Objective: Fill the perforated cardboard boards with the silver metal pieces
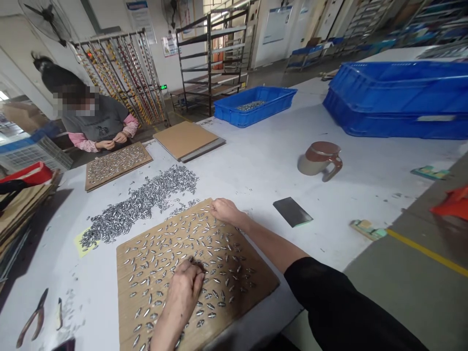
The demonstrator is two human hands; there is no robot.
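A brown cardboard sheet (pixel 126 292) lies on the white table, covered with small silvery spindle-shaped metal pieces. Over its middle is my left hand (pixel 185 287), its fingers pinched together low above the pieces; whatever is between the fingertips is too small to name. My right hand (pixel 224 210) is at the sheet's far corner, fingers curled closed at the edge, and what they hold, if anything, is hidden. Beyond the sheet spreads a long pile of the same metal pieces (pixel 139 204), its left end on a yellow paper (pixel 83 243).
Pliers (pixel 36 317) lie at lower left. On the right are a dark flat block (pixel 292 211) and a mug (pixel 321 160). Blue bins (pixel 398 100) and a shallow blue bin (pixel 256 109) stand farther back. Across the table, a person (pixel 98 117) works at another cardboard sheet (pixel 117 165).
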